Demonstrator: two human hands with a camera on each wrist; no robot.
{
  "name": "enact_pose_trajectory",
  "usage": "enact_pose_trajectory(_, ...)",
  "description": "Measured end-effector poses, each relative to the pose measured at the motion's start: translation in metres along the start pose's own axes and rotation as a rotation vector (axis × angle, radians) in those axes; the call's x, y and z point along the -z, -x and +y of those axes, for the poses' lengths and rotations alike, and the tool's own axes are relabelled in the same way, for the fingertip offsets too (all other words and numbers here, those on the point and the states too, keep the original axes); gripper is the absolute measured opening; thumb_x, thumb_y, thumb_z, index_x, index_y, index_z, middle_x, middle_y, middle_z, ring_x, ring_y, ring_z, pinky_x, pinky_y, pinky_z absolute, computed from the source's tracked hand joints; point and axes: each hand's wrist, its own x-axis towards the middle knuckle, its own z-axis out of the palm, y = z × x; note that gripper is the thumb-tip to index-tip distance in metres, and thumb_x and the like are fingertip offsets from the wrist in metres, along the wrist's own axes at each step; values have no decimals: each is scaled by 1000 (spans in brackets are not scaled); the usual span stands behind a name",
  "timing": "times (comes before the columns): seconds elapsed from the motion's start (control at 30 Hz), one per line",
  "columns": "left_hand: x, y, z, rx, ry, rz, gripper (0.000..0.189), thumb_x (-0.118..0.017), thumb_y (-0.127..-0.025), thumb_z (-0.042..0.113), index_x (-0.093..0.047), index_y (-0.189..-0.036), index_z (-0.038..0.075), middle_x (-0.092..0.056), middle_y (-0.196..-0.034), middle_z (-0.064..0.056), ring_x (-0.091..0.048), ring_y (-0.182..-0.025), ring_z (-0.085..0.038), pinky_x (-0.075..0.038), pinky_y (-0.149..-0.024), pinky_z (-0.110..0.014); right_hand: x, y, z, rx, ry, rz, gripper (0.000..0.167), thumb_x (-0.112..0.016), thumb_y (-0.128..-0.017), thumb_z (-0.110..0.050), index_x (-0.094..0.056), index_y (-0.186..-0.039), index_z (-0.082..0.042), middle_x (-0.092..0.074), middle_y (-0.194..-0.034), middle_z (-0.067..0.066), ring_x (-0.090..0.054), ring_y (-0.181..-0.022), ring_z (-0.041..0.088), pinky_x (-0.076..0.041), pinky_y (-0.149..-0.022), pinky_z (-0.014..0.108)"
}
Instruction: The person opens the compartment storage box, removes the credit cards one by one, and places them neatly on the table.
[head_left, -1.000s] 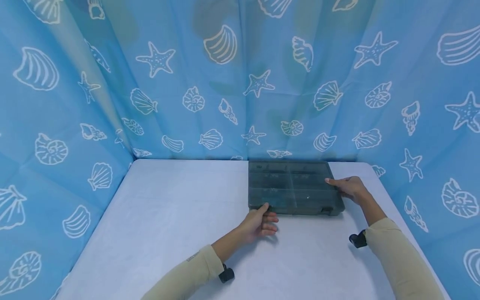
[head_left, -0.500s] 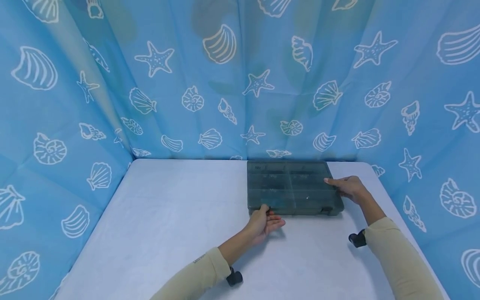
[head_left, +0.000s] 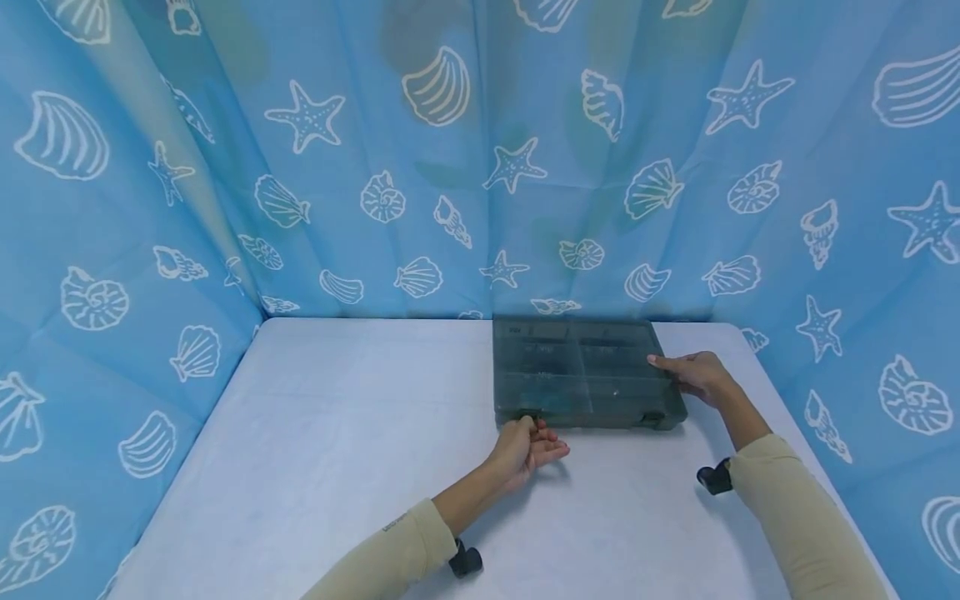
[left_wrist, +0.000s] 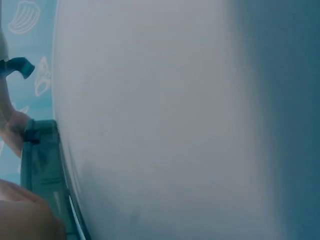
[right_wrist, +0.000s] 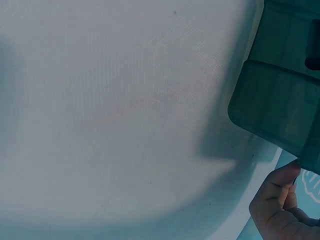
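A dark, see-through compartment box with its lid down stands at the back right of the table in the head view. My left hand is at its front edge, thumb and index finger pinching at the left latch, the other fingers loosely spread below. The right latch lies against the front wall. On the right side my right hand grips the box, thumb on the lid and the other fingers hidden underneath or behind. The right wrist view shows that hand at the corner of the box.
A white-covered table carries the box. Blue curtains printed with shells and starfish stand close behind it and along both sides. Small black wrist cameras sit below the sleeves.
My left hand has moved slightly right and rolled, its thumb coming down from the lid edge to the latch. My right hand keeps its grip, and the box has hardly moved.
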Motion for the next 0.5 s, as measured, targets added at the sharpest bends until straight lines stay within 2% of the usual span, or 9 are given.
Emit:
enact_pose_trajectory(0.13,5,1,0,48,1,13,22,-31,-104,4,-49,-108,-7,-59,-84,-12,-68,-93,-30,-55,-88,-41,0,1,-1,8,4,21,112,-69,-80,-63,-24,-143,19,-24,-149,36,-30,-137,48,-34,-109,52)
enact_pose_trajectory(0.23,12,-2,1,69,-40,29,26,-33,-106,5,-48,-117,-13,-63,-88,-15,-68,-98,-32,-55,-87,-40,-1,1,0,15,1,26,114,-69,-79,-65,-25,-143,18,-24,-150,36,-29,-137,48,-34,-109,51)
enact_pose_trajectory(0.37,16,-7,3,65,-69,29,33,-32,-107,8,-50,-119,-18,-69,-96,-21,-70,-95,-30,-56,-85,-39,-2,0,1,28,-4,38,112,-68,-80,-63,-25,-143,18,-25,-150,36,-29,-137,48,-34,-109,51)
enact_pose_trajectory(0.5,14,-7,0,100,-101,14,33,-34,-105,7,-52,-120,-15,-69,-93,-17,-71,-84,-26,-57,-83,-41,-6,1,2,30,-8,36,107,-68,-83,-61,-26,-142,19,-25,-149,36,-30,-137,48,-35,-109,50)
